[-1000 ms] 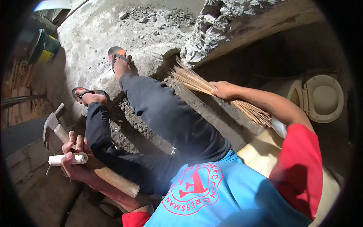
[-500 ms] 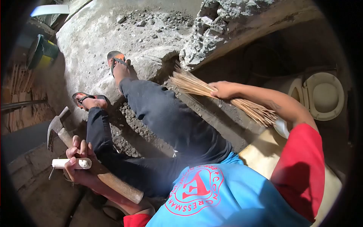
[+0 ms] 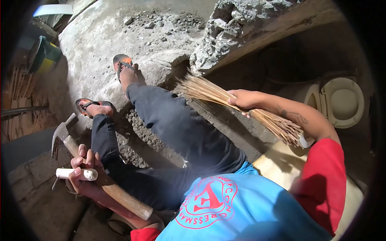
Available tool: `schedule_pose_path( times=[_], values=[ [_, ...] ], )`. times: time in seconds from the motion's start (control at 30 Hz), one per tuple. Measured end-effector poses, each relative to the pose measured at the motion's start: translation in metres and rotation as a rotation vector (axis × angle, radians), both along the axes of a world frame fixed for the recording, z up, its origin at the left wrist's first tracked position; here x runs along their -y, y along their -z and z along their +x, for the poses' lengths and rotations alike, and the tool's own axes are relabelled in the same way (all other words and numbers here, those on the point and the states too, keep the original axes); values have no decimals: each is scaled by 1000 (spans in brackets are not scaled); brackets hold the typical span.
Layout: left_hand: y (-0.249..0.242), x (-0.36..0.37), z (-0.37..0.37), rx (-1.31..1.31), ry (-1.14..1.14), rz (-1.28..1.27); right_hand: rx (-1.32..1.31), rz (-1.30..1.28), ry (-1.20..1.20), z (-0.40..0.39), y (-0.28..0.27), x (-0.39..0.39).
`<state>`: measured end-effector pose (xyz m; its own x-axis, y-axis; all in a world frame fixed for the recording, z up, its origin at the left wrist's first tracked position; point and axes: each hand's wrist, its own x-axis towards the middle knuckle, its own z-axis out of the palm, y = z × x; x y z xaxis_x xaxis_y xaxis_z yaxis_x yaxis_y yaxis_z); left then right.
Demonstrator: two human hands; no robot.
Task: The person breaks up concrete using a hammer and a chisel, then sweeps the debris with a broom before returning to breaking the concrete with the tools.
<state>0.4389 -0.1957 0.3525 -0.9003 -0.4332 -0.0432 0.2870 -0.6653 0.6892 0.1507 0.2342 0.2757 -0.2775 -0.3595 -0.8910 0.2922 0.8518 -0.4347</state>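
Observation:
My left hand is closed around a claw hammer, its metal head pointing up and left and its wooden handle running down to the right. The same hand also holds a short whitish rod with a chipped end, pressed under the thumb; a thin metal pin sticks out near its left end. My right hand grips a stick broom, a bundle of thin dry sticks, around its middle. The fine tips fan out to the left beside my knee, and the thick ends reach back under my forearm.
A broken concrete slab with loose rubble lies under my sandalled feet. Jagged concrete rises at the top. A toilet stands at the right, and a dark green bucket is at the upper left.
My right hand has shifted slightly right and down with the stick broom, whose thick ends have swung lower right. My left hand with the hammer has hardly moved.

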Motion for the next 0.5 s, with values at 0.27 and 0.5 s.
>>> schedule_pose_path(
  times=[0.27, 0.5],
  values=[
    [0, -3, -2, 35, -42, -29, -97, 172, 106, -11, 45, 30],
    [2, -1, -1, 38, -20, 3, -428, 121, -316, 9, -25, 9]
  ],
)
